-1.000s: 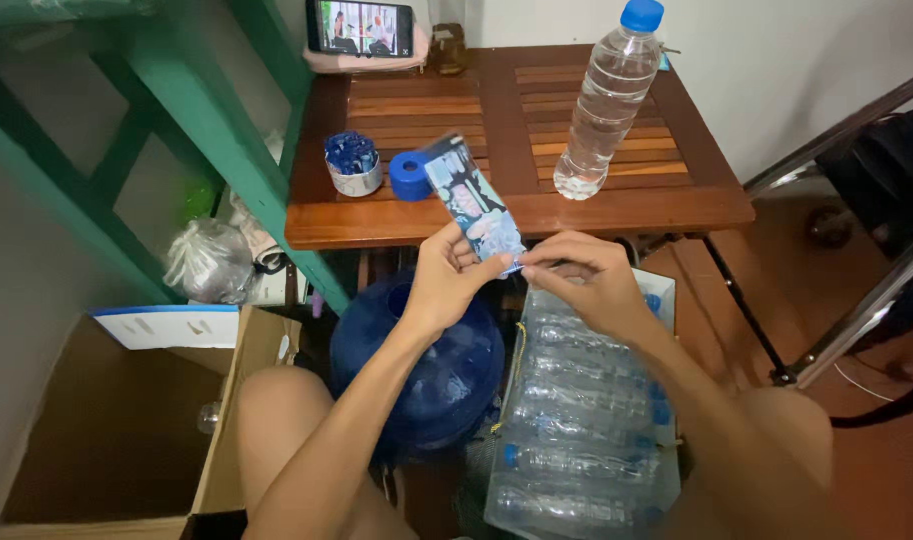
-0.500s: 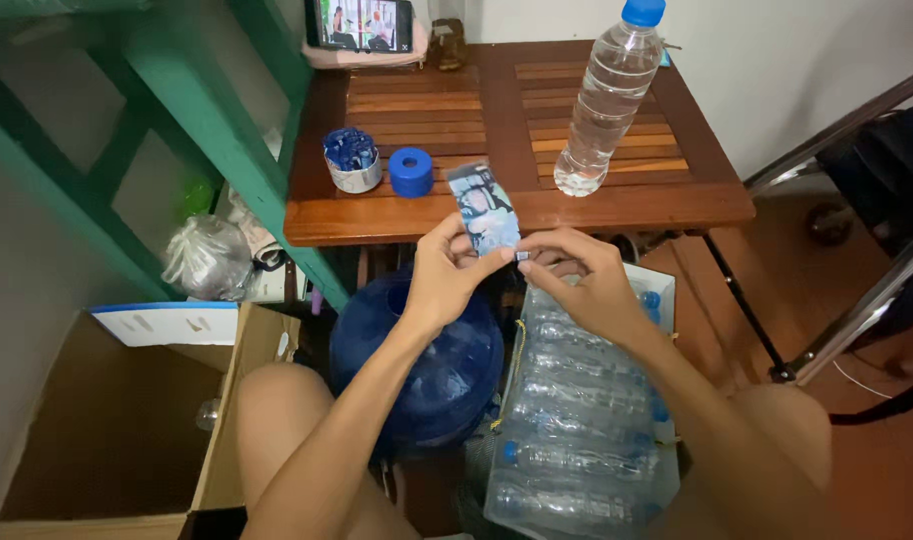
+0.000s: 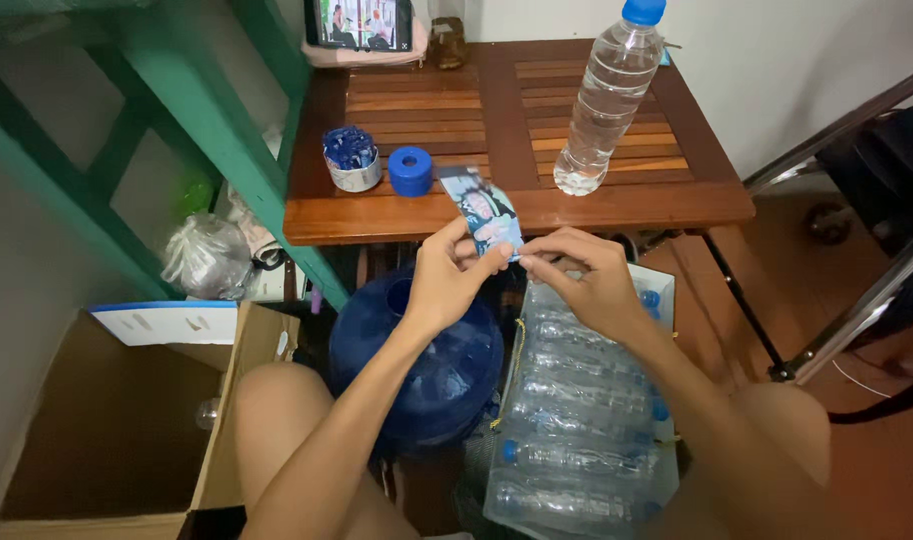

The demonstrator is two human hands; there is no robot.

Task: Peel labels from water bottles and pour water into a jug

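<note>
I hold a small blue label with both hands, just in front of the near edge of the wooden desk; my left hand grips its lower edge between thumb and fingers, and my right hand pinches the same lower corner from the other side, so both hands are closed on it and it stands almost upright, a little tilted to the left; it looks to me like a wrapper taken from a bottle, because the clear water bottle on the desk, with its blue cap on, shows no band that I can see; I judge that the peeling part is done and the label is free, but it is not yet put down anywhere; on the desk there are also a loose blue cap and, just beside it, a small white cup full of blue pieces; below my hands stand a big blue water jug and a plastic-wrapped pack of bottles; an open cardboard box is at my left.
</note>
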